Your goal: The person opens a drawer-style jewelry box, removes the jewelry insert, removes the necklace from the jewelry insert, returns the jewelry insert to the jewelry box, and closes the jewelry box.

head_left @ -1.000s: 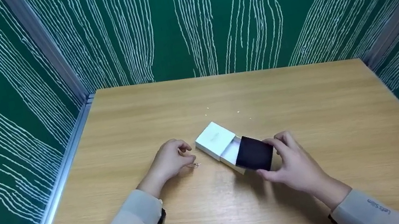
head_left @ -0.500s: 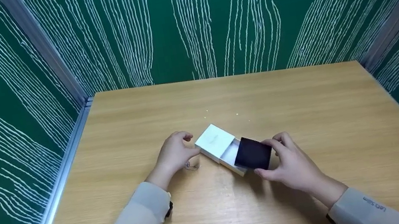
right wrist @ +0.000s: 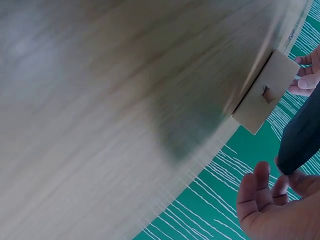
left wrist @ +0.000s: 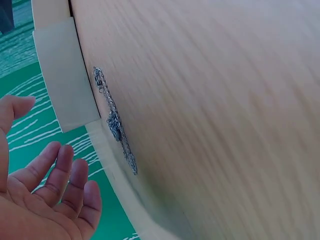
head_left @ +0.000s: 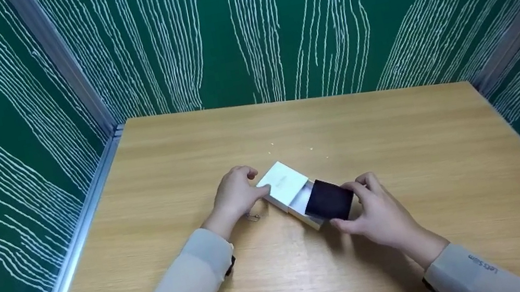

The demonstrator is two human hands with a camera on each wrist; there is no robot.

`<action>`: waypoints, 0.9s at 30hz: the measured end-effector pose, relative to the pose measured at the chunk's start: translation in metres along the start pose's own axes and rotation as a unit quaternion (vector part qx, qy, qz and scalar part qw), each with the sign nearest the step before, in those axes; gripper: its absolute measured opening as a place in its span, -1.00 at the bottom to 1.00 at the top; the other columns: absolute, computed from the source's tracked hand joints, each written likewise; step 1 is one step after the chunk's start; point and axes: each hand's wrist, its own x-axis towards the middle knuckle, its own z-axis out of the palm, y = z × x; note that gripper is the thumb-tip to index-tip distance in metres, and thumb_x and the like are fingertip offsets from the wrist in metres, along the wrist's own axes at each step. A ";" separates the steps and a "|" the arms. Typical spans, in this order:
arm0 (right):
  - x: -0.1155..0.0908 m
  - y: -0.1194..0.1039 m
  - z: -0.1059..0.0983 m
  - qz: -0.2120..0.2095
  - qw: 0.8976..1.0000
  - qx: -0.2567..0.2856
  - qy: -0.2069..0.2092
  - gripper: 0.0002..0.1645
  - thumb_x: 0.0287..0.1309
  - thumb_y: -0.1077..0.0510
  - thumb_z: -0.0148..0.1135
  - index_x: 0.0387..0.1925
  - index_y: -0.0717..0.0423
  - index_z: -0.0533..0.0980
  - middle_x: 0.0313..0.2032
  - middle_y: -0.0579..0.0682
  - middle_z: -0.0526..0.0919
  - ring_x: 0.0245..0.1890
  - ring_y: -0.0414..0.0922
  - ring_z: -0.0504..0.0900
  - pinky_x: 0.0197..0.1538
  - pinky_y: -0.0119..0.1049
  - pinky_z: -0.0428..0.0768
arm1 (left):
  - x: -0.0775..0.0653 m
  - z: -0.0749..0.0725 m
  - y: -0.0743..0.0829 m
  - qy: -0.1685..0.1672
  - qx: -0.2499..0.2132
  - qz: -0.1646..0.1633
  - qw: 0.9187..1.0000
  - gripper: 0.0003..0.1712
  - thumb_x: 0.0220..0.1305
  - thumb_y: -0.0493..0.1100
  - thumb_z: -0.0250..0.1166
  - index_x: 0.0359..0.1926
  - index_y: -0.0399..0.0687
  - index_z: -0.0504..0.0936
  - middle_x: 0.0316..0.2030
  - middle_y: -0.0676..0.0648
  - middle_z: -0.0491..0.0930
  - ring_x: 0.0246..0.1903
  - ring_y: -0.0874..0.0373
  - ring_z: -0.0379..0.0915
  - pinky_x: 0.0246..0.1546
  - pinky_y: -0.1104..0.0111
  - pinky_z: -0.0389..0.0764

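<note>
A small white drawer-style box lies on the table, its tray slid partway out toward the right. My right hand pinches a black square pad by its edges between thumb and fingers, over the tray's end. In the right wrist view, the pad stands apart from the box end, which has a small cut-out. My left hand is at the box's left corner, thumb tip over its edge, fingers loosely bent. A silvery chain bracelet lies on the table beside the box, below that hand.
The wooden table bears a few tiny white bits behind the box. Green walls with white wavy lines enclose the back and sides, with metal posts at the corners.
My left hand has moved right and slightly away from me, from above the bracelet to the box's left corner. The right hand keeps the black pad nearly in place.
</note>
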 end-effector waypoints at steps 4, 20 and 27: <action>0.005 -0.001 0.001 0.005 1.000 -0.008 -0.007 0.05 0.11 -0.33 0.73 0.46 0.15 0.57 0.25 0.13 0.46 -0.06 0.03 0.56 -0.02 -0.07 0.55 | 0.003 0.002 0.001 0.000 0.004 -0.005 1.000 -0.36 0.41 0.08 0.59 0.35 -0.16 0.71 0.31 -0.12 0.69 0.25 -0.07 0.65 0.39 0.03 0.68; 0.017 -0.010 0.012 0.019 0.997 -0.075 -0.029 0.11 0.01 -0.49 0.70 0.31 0.23 0.65 0.10 0.14 0.54 -0.12 0.02 0.61 0.01 0.03 0.66 | 0.006 0.007 0.000 -0.019 -0.010 0.004 1.000 -0.51 0.35 0.00 0.66 0.16 -0.18 0.79 0.09 -0.13 0.82 0.07 -0.04 0.72 0.30 0.03 0.72; 0.023 -0.018 0.018 0.022 0.994 -0.106 -0.029 0.10 0.05 -0.48 0.68 0.28 0.29 0.65 0.08 0.19 0.56 -0.16 0.05 0.63 0.01 0.09 0.69 | 0.010 0.007 0.000 -0.025 -0.005 0.004 1.000 -0.52 0.36 -0.02 0.65 0.15 -0.20 0.79 0.11 -0.13 0.82 0.11 -0.04 0.70 0.33 0.06 0.71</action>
